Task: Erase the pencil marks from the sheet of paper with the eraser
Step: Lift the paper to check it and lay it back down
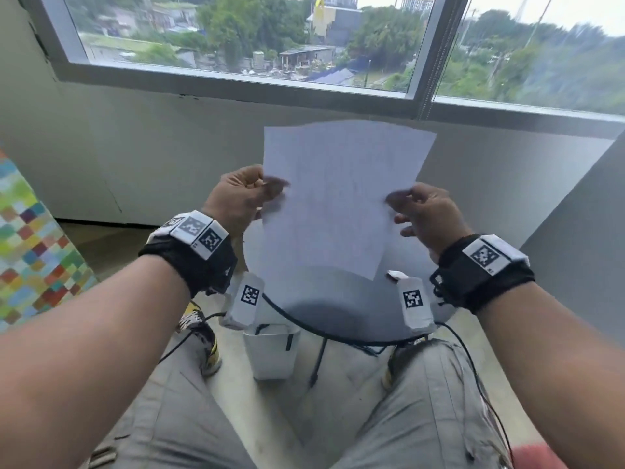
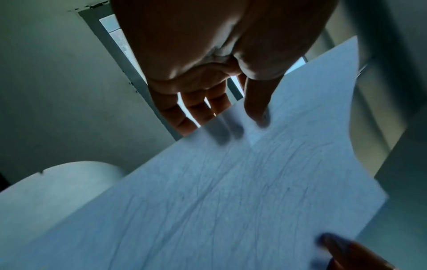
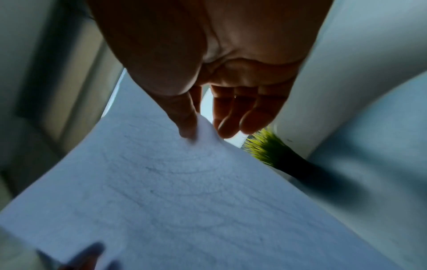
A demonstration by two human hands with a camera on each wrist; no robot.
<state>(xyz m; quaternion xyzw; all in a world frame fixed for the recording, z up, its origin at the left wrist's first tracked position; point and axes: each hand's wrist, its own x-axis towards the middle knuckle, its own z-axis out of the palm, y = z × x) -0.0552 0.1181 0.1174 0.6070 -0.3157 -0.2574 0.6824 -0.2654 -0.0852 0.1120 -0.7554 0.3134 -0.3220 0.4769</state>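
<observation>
Thin white paper, slightly curled and faintly lined with grey pencil strokes, fills the middle of the head view: the sheet of paper [image 1: 338, 201] is held up in the air above a small round grey table [image 1: 341, 309] with dark thin legs. The left hand [image 1: 236, 198] pinches its left edge and the right hand [image 1: 426, 214] pinches its right edge, each thumb on the near face. A small white object [image 1: 397, 274], perhaps the eraser, lies on the table near the right wrist; it is too small to be sure. Under the table stands a white bin [image 1: 270, 350]. A wide window [image 1: 236, 38] shows trees and roofs, and a panel of coloured squares [image 1: 30, 242] stands at the far left.

The left wrist view shows what the head view hides: the left fingers lie behind the sheet, their shadows showing through it, while the thumb [image 2: 256, 109] presses the front. Pencil marks [image 2: 231, 191] run as long soft curves. The other hand's fingertip enters at the lower right.

The right wrist view shows the right thumb [image 3: 187, 120] pressing the sheet's edge with three fingers [image 3: 242, 117] loosely curled together behind it. A green spiky plant [image 3: 263, 146] in a dark pot appears past the paper, partly hidden by it.
</observation>
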